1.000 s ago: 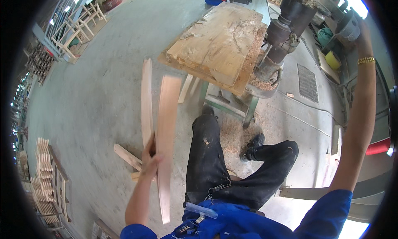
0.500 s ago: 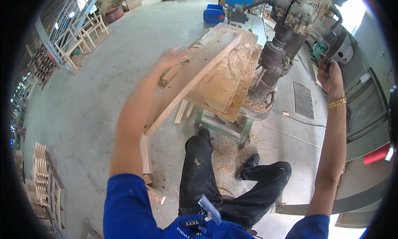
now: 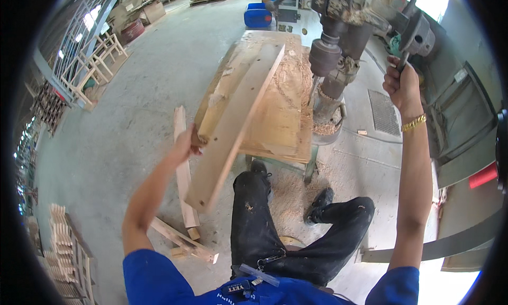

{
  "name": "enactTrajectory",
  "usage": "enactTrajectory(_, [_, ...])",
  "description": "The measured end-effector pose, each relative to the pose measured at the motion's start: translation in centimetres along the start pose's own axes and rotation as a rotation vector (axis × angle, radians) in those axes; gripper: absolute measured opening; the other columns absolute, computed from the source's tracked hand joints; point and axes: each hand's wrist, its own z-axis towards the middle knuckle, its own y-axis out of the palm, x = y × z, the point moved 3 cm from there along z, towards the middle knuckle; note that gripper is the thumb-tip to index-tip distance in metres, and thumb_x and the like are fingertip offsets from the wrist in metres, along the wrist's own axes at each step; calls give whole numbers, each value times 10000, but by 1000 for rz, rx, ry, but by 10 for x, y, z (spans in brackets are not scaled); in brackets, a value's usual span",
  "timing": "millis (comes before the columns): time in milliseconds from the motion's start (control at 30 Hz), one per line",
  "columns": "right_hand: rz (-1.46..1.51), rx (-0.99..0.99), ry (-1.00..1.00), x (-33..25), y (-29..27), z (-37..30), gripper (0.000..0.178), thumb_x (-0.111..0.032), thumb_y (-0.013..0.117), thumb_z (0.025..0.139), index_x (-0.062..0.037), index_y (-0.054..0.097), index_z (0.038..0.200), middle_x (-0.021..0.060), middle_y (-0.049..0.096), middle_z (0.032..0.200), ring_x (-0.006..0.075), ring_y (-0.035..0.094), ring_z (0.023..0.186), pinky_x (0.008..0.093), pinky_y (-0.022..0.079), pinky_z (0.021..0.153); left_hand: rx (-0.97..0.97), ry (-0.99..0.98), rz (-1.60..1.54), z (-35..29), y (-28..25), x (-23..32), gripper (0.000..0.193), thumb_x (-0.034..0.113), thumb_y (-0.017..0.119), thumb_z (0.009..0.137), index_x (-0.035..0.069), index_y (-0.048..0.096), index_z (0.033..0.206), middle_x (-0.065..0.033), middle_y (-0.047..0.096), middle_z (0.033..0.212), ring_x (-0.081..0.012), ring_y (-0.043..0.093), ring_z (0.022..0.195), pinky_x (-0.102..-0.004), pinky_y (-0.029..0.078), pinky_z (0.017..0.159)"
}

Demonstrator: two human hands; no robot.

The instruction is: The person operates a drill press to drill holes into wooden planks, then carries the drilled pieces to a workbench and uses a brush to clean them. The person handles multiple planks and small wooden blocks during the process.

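A long, pale wooden board [image 3: 237,114] lies slantwise across the surface [image 3: 275,130], its far end toward the right and its near end jutting out past the surface's near left edge, over the floor. The left grip [image 3: 186,143] is at the board's left side, nearer its near end than its far one, with the fingers bent in close to the edge; whether they grasp the board or only rest against it, I cannot tell. The right grip [image 3: 403,83] is well apart from the board, off to the right, clenched around the lever [image 3: 404,62] of a drilling machine [image 3: 325,56].

The board is straight and flat, with a smooth, light tan upper face and a paler right edge. Several small dark holes are spaced along its length, one of them close to the near end, which looks slightly blurred. A yellowish wooden strip [image 3: 218,114] lies just left of it on the surface. Wood shavings [image 3: 326,129] are heaped around the machine's base, and a long timber piece [image 3: 183,173] lies on the floor to the left.
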Motion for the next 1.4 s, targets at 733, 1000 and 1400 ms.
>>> enactTrajectory(733, [-257, 51, -196, 143, -84, 114, 350, -212, 497, 894, -8, 533, 1176, 103, 594, 1110, 180, 590, 945, 292, 473, 694, 75, 414, 496, -151, 122, 52, 525, 322, 501, 886, 1, 420, 1293, -117, 429, 1323, -216, 362, 1251, -343, 262, 1039])
enactTrajectory(1000, [-381, -179, -123, 191, -41, 228, 490, -374, 345, 924, -101, 420, 1323, 156, 404, 1359, 233, 411, 1221, 348, 403, 938, 33, 574, 385, -110, 112, 30, 554, 419, 349, 949, 3, 396, 1312, -109, 265, 1431, -234, 216, 1339, -371, 159, 1102])
enactTrajectory(1400, [-172, -780, -68, 280, 18, 277, 535, -418, 445, 870, -92, 439, 1295, 142, 394, 1366, 270, 418, 1205, 436, 427, 906, 31, 480, 259, -110, 125, 26, 628, 477, 430, 890, 12, 398, 1312, -87, 252, 1432, -223, 259, 1316, -378, 232, 1082])
